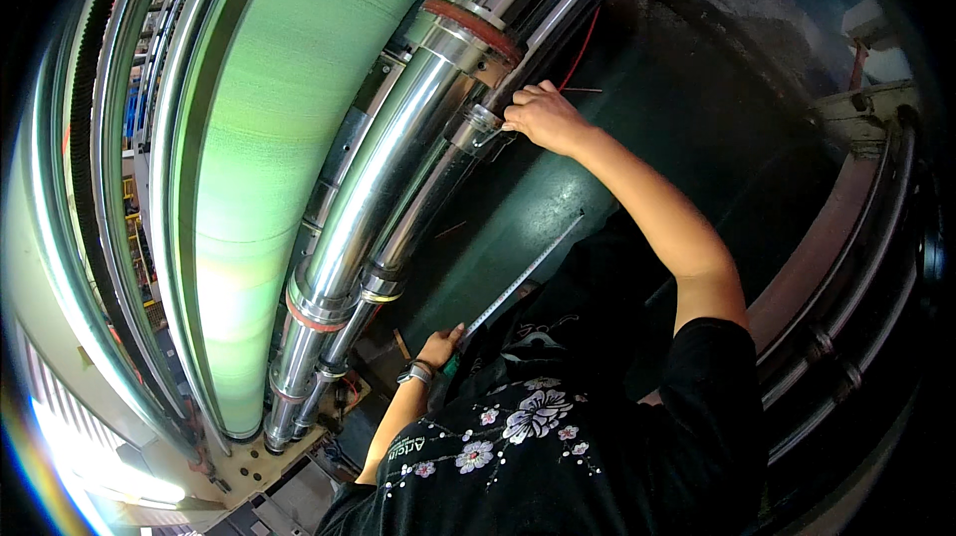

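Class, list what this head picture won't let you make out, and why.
All in the head view:
Measuring tape: its markings are too small to read.
Right hand: its own back hides some fingertips, so whether it grips the metal collar is unclear.
Left hand: its grip hides part of the measuring tape.
Green roller: upper end cut off by the top edge.

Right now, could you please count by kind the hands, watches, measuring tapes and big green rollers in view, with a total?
Left hand, right hand: 2
Watch: 1
Measuring tape: 1
Big green roller: 1
Total: 5
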`<move>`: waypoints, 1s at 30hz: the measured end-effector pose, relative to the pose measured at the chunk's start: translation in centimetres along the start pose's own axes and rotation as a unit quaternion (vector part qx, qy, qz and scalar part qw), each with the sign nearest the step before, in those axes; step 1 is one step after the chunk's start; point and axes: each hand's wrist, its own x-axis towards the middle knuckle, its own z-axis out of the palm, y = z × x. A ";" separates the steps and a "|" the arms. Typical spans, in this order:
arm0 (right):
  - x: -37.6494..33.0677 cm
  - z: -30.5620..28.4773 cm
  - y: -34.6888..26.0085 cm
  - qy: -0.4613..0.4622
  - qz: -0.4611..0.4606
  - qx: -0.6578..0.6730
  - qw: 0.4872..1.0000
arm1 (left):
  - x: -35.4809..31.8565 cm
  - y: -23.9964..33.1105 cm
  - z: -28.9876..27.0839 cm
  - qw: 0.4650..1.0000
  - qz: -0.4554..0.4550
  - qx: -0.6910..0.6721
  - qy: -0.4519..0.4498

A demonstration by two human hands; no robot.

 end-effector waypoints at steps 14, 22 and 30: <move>-1.2 1.0 -0.2 -0.158 0.097 0.130 0.974 | 1.2 -2.0 0.4 1.000 -0.017 0.010 -0.006; -3.2 4.5 -1.8 -0.069 0.140 0.158 0.975 | 0.0 1.6 -0.5 1.000 -0.004 -0.001 0.008; -3.7 7.2 -6.2 0.162 0.250 0.121 0.947 | 0.5 1.6 0.0 0.999 0.015 0.008 0.028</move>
